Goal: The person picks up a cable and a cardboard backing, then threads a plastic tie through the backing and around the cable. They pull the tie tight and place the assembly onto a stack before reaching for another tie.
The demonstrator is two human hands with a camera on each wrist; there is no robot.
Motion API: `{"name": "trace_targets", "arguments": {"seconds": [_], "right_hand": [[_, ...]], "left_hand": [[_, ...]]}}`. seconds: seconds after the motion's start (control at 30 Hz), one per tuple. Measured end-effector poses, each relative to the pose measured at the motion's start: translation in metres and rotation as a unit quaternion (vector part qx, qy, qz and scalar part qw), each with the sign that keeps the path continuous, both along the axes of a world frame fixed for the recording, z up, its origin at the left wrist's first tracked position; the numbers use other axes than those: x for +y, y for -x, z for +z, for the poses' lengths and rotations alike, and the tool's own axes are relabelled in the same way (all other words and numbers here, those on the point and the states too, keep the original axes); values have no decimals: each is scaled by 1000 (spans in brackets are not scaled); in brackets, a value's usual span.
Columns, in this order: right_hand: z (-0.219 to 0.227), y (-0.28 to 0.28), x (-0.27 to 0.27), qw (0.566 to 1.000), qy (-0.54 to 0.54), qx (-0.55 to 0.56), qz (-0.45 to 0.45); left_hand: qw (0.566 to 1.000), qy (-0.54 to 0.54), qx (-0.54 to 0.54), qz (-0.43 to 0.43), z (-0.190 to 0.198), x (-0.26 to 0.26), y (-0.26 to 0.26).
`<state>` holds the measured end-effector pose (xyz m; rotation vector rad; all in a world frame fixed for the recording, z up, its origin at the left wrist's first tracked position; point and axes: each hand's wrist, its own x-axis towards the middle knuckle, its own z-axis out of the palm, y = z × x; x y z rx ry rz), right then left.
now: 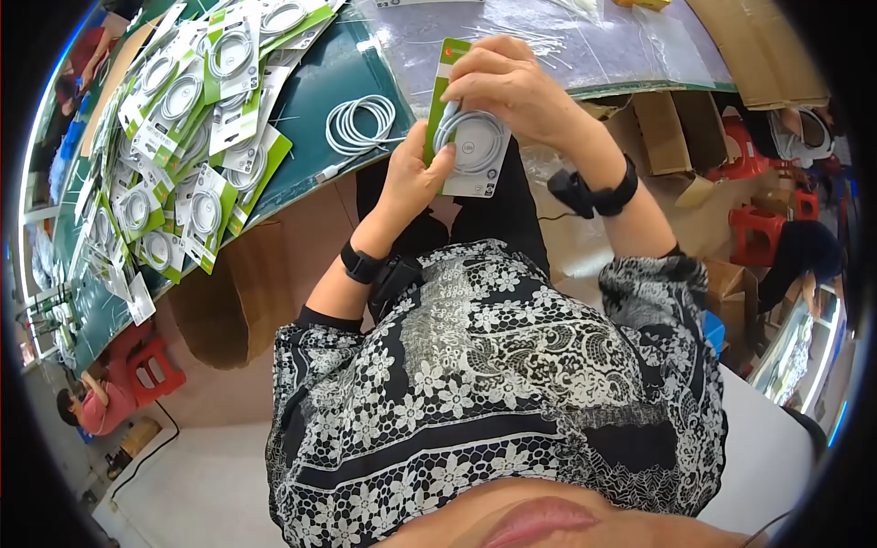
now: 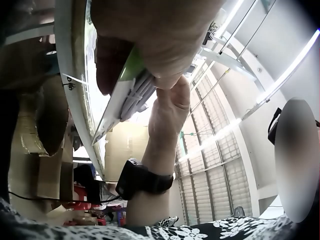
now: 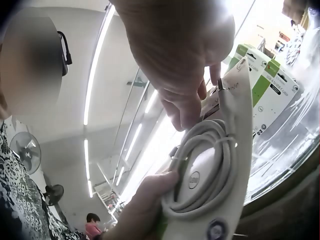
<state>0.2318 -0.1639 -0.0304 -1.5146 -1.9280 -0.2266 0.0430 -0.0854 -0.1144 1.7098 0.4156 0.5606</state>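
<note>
My left hand (image 1: 409, 178) grips a green-and-white cable card (image 1: 470, 185) by its left edge, thumb lying on the front. On the card's face is a coiled white cable (image 3: 227, 167), bound with thin ties; its metal plug points toward the card's top. My right hand (image 1: 519, 94) bends over the upper part of the card, fingers curled at its edge next to the plug. What those fingertips pinch is partly hidden behind the hand. Another coiled white cable (image 1: 333, 128) lies loose on the green table (image 1: 306, 87), left of my hands.
A large heap of carded cables (image 1: 183, 100) covers the table's left side. Thin white ties (image 1: 525, 38) are scattered at the back. Cardboard boxes (image 1: 671, 132) and red stools (image 1: 756, 233) stand to the right; another person (image 1: 102, 402) sits at lower left.
</note>
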Motion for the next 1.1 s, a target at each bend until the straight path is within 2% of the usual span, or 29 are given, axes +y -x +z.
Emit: {"name": "trace_targets", "arguments": {"seconds": [0.03,0.13,0.2,0.3,0.43,0.57,0.6,0.67,0.7,0.73,0.77,0.8,0.87,0.9,0.97,1.0,1.1], "right_hand": [[3,-2,2,997,37,-35,57],[5,-4,4,994,46,-46,86],[5,-2,6,993,48,-49,98],[5,2,4,984,110,-37,131],[2,6,4,981,112,-4,157],[2,10,5,980,131,-26,150],[2,5,4,980,129,-25,149],[-1,-16,2,984,41,169,36],[-3,-24,-1,964,-2,264,-19],[-7,-28,-8,964,-3,264,-15],[-16,-31,-16,902,129,398,-110],[-28,-28,-23,796,254,512,-201],[-67,8,-40,821,278,494,-66],[-70,23,-46,820,277,496,-71],[-74,44,-55,744,190,640,-7],[-74,42,-57,743,190,642,-9],[-72,32,-56,855,257,451,18]], "left_hand": [[1000,2,-1,-1,5,-1,-1],[998,-66,-19,-10,14,-3,3],[998,-61,-13,-11,10,-4,7],[999,-50,-4,-20,9,-8,10],[999,-29,-2,-28,10,-14,13],[998,14,10,-64,1,-15,13],[994,100,-8,-49,8,-17,11],[962,269,-46,-13,18,-18,9],[962,268,-47,-9,19,-17,10],[955,290,-56,-12,19,-16,12],[948,312,-63,-18,19,-14,13],[940,334,-69,-26,19,-12,13],[940,334,-57,-40,20,-9,11],[938,339,-51,-48,19,-10,9],[935,349,-43,-54,15,-17,9],[935,349,-36,-57,13,-19,9],[936,346,-18,-63,12,-20,11]]}}
